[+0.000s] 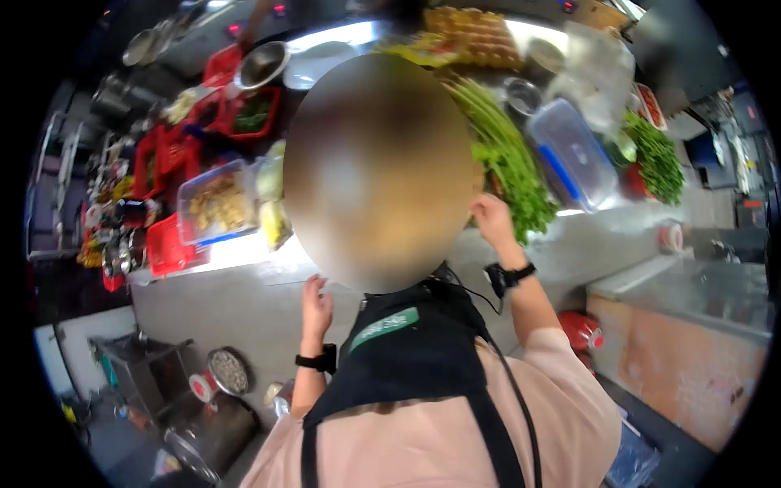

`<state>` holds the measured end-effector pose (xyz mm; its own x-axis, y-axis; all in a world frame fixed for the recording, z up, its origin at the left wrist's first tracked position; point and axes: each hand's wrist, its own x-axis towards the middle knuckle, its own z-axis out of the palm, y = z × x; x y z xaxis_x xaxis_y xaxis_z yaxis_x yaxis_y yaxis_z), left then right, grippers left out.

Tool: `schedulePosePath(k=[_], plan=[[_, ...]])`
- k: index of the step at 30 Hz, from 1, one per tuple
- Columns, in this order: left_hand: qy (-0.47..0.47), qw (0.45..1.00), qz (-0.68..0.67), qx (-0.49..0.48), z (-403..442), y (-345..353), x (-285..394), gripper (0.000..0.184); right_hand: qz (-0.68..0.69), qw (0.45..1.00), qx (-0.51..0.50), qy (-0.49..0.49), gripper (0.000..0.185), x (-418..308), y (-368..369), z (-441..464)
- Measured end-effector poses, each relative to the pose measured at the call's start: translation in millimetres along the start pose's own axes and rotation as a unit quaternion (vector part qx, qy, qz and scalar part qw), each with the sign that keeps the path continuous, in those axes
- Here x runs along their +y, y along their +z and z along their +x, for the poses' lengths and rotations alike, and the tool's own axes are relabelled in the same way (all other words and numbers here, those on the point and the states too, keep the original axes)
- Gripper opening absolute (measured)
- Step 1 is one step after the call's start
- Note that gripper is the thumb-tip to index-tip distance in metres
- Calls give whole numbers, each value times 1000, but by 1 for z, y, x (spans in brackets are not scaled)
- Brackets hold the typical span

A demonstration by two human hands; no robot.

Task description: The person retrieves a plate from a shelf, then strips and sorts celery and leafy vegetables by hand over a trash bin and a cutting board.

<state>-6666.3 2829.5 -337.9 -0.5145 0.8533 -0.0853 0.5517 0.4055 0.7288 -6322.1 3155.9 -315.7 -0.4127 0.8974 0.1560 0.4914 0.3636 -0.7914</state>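
Green stalks (508,154), just beside right fingers (482,203), apart from left fingers (313,287)

White glare washes across the table (244,254). A round blur hides the centre; dark corners frame bent edges.

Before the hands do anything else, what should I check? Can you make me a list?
1. Left hand free: ok, nothing shows in it.
2. Right hand free: cannot tell, its fingertips are at the edge of a blur.
3. Middle of the work surface easy to see: not ok, that big blur hides it.
4. Leafy greens close by: ok, they are right beside the right hand.
5. Left clear container filled: ok, yellowish pieces show inside.
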Motion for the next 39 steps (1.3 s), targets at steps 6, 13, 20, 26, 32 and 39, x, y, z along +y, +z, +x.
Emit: schedulePosePath(k=[6,13,20,26,32,39], plan=[[38,997,-14,-59,18,4,32,34,-18,997,-15,74,13,-25,-22,-28],[24,998,-24,-56,23,9,60,30,-33,995,63,67,19,24,-80,-8],[81,995,-34,-50,34,16,140,32,-51,996,48,48,27,61,-114,101],[112,992,-7,-56,42,48,200,31,-232,967,-93,51,28,117,-50,188],[61,996,-2,-64,31,67,215,31,-233,969,-79,20,18,140,-18,259],[36,998,4,-42,20,72,220,32,-265,956,-107,69,17,139,-14,278]])
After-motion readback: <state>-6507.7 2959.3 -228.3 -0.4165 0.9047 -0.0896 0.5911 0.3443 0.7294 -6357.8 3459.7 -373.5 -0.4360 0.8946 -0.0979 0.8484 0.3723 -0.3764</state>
